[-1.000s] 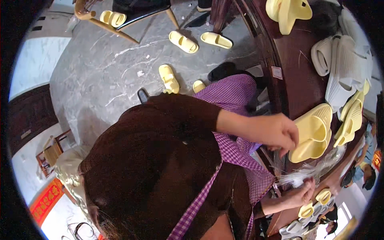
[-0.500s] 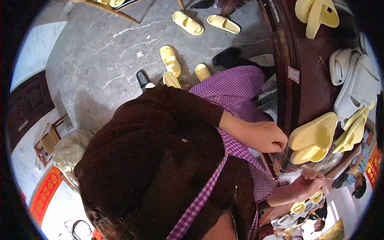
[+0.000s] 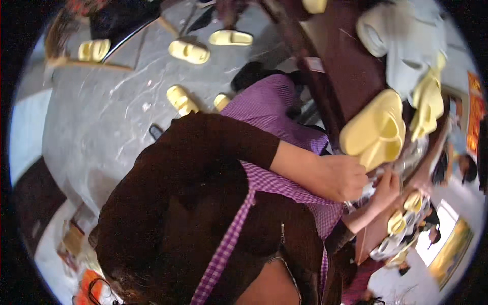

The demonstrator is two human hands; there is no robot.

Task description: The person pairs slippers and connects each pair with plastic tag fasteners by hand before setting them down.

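Both my hands are close together at the table edge. My left hand [image 3: 351, 178] is closed in a fist, with its fingers curled in; what it holds, if anything, is hidden. Just beyond it, my right hand [image 3: 387, 190] has its fingers pinched together, partly smeared by motion. Some pale, shiny material shows between the hands, too blurred to name. A pair of yellow slippers [image 3: 362, 136] stands on the dark table [image 3: 351, 86] right past my left hand. My lap is covered by a purple checked apron [image 3: 269, 104].
White slippers [image 3: 406, 71] and more yellow slippers [image 3: 428, 104] sit farther along the table. Yellow slippers [image 3: 189, 52] lie on the grey floor [image 3: 127, 101]. Clear plastic [image 3: 418, 151] lies by the table's edge. People [image 3: 465, 165] are at the far right, near further slippers.
The whole view has shifted and turned. My left hand has come down next to my right hand. Fine white strands that fanned out by my right hand no longer show clearly.
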